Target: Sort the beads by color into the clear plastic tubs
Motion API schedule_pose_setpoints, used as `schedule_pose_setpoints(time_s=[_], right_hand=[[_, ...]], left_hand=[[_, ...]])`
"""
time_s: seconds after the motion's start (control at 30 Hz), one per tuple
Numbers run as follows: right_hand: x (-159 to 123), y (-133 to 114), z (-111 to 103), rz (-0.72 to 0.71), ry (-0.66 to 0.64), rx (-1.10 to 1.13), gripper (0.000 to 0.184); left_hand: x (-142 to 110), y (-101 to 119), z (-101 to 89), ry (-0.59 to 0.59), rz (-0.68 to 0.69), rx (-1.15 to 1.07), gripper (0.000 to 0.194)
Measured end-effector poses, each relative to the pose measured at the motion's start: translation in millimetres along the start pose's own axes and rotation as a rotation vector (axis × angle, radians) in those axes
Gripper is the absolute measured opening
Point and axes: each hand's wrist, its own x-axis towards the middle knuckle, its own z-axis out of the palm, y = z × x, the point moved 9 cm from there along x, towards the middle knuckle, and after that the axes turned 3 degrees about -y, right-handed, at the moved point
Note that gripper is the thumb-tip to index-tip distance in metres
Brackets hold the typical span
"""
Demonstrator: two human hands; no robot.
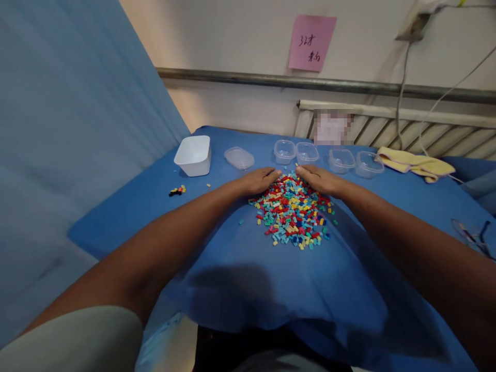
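First, at left on the blue sheet point(225, 248), we have a white plastic tub point(194, 156), then clear lids point(239, 158). Our left hand point(259, 182), fingers extended, rests at the far left edge of a heap of multicolored toy bricks point(292, 212); our right hand point(320, 180), posed likewise, borders its far right edge. We cannot tell whether either palm covers bricks. Four clear containers point(341, 161) stand behind, a yellow cloth point(414, 163) rightmost.

Left hand point(261, 182) and right hand point(321, 182) cupping far edge of multicolored brick pile point(291, 212) on blue cloth point(240, 248), white tub point(199, 168) at left, four clear containers point(284, 156) behind, yellow cloth point(414, 163) at right, pink note point(312, 42) on wall point(232, 31).
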Motion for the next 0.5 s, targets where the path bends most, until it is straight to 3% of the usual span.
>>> schedule_pose_setpoints(time_s=[0.17,0.27,0.37,0.5], right_hand=[[7.4,-12.7,24.1,-0.093,-0.015,0.028,0.065],[-8.7,-19.9,23.1,-0.12,-0.031,0.041,0.068],[-37.2,-24.7,18.1,-0.124,-0.084,0.051,0.072],[-80.3,-31.3,20.9,-0.179,-0.196,-0.017,0.094]], left_hand=[[1.0,21.9,18.3,-0.018,0.147,-0.151,0.073],[-12.2,36.8,20.0,-0.076,0.226,-0.23,0.071],[-36.5,56.4,21.4,-0.147,0.337,-0.148,0.073],[-67.6,65.0,35.9,-0.205,0.253,0.133,0.12]])
